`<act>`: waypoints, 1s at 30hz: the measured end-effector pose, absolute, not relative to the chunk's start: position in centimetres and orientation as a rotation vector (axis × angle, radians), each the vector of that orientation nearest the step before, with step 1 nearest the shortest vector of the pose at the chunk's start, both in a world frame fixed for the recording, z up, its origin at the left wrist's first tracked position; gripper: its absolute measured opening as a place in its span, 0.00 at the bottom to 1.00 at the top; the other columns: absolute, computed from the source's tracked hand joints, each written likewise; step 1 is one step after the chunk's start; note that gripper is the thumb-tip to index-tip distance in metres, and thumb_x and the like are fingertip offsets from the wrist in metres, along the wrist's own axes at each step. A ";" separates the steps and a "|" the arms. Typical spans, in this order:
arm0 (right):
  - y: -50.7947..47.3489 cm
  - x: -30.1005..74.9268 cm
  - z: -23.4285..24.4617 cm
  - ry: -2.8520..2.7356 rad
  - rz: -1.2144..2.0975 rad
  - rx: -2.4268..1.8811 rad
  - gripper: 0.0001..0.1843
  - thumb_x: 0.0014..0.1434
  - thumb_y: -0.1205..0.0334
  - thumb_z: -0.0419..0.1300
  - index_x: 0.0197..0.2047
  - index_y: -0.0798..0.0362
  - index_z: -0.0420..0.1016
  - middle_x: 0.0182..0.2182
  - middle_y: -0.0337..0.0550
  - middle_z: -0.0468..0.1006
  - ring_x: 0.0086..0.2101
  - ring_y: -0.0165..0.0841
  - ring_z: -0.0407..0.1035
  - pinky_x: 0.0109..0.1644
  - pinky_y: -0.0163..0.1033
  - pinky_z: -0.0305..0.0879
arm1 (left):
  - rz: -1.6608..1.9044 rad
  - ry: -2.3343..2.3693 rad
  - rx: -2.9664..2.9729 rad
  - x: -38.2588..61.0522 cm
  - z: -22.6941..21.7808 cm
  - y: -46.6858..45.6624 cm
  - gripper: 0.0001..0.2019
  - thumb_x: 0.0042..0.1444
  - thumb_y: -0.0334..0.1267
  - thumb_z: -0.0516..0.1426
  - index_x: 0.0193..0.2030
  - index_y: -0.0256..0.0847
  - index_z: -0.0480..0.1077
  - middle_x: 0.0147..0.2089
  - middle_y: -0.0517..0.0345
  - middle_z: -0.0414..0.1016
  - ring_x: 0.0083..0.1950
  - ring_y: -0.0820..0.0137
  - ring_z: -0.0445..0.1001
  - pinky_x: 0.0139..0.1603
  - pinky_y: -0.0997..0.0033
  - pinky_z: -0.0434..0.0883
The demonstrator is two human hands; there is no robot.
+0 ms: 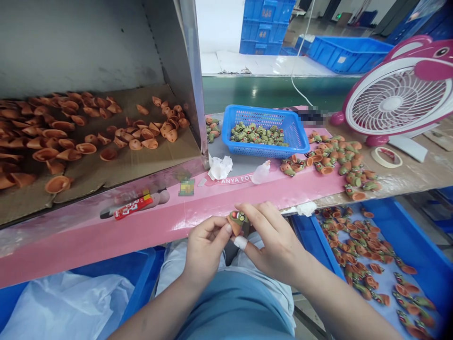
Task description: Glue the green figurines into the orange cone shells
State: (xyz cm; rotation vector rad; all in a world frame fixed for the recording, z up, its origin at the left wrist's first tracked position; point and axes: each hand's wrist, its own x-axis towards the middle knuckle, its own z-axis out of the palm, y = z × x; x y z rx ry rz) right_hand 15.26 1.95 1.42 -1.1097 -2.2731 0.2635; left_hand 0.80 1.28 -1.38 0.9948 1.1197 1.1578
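Orange-and-green figure is hanging above the lap, pinched between both hands! What are they doing?

Left hand is gripping its lower side, right hand is seemingly pressing down on top, while a blue basket is sitting ahead, full of green figures.

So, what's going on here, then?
A person's left hand and right hand hold a small orange figure with a green top above a pink bench. More figures sit in a blue plastic basket and a blue crate, while plain orange cone pieces lie on cardboard to the left.
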 end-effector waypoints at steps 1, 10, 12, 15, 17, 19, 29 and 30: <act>2.0 15.3 1.4 -2.276 0.267 -1.109 0.27 0.49 0.73 0.52 0.54 0.57 0.53 0.35 0.47 0.66 0.34 0.35 0.60 0.35 0.40 0.63 | 1.156 1.118 0.996 0.8 -1.4 1.3 0.05 0.50 0.34 0.57 0.26 0.37 0.70 0.25 0.60 0.75 0.28 0.73 0.71 0.34 0.76 0.68; 2.3 15.2 1.3 -2.278 0.275 -1.090 0.24 0.50 0.72 0.53 0.52 0.58 0.55 0.34 0.46 0.66 0.33 0.34 0.59 0.34 0.39 0.62 | 1.184 1.074 0.980 0.8 -1.7 1.4 0.05 0.51 0.33 0.56 0.26 0.38 0.70 0.25 0.63 0.73 0.29 0.75 0.70 0.34 0.78 0.67; 2.3 15.2 1.2 -2.280 0.264 -1.095 0.25 0.50 0.72 0.54 0.52 0.58 0.55 0.34 0.47 0.66 0.33 0.35 0.59 0.34 0.40 0.62 | 1.177 1.065 0.977 0.8 -1.8 1.5 0.05 0.52 0.33 0.56 0.26 0.38 0.69 0.26 0.63 0.73 0.29 0.75 0.70 0.35 0.78 0.67; 2.3 15.3 1.0 -2.301 0.214 -1.114 0.26 0.52 0.68 0.55 0.53 0.61 0.54 0.34 0.48 0.67 0.33 0.35 0.59 0.34 0.40 0.63 | 1.141 1.064 0.969 0.6 -1.8 1.5 0.05 0.52 0.34 0.56 0.27 0.38 0.69 0.25 0.63 0.73 0.30 0.74 0.71 0.35 0.77 0.67; 2.3 15.5 1.0 -2.334 0.205 -1.128 0.28 0.52 0.65 0.56 0.54 0.63 0.53 0.34 0.49 0.67 0.33 0.36 0.59 0.34 0.41 0.63 | 1.102 1.075 0.958 0.5 -1.9 1.6 0.05 0.51 0.34 0.56 0.27 0.38 0.69 0.25 0.63 0.73 0.30 0.74 0.71 0.35 0.77 0.68; 2.3 15.6 1.1 -2.373 0.227 -1.131 0.29 0.53 0.65 0.55 0.56 0.64 0.52 0.35 0.50 0.67 0.34 0.36 0.59 0.35 0.41 0.64 | 1.078 1.081 0.957 0.3 -1.9 1.7 0.05 0.51 0.35 0.56 0.26 0.38 0.69 0.25 0.63 0.73 0.30 0.74 0.72 0.34 0.77 0.68; 2.8 16.4 1.1 -2.438 0.306 -1.026 0.26 0.52 0.77 0.46 0.55 0.63 0.52 0.38 0.52 0.67 0.35 0.36 0.58 0.36 0.41 0.64 | 1.063 1.023 1.022 0.1 -1.8 2.0 0.07 0.52 0.34 0.56 0.25 0.37 0.69 0.25 0.63 0.73 0.31 0.76 0.72 0.36 0.79 0.67; 2.8 16.5 1.0 -2.428 0.296 -1.018 0.25 0.52 0.77 0.46 0.55 0.63 0.53 0.37 0.51 0.67 0.35 0.36 0.58 0.36 0.40 0.63 | 1.054 1.012 1.018 0.1 -1.8 2.0 0.07 0.52 0.35 0.56 0.25 0.37 0.69 0.25 0.63 0.73 0.31 0.76 0.72 0.36 0.79 0.67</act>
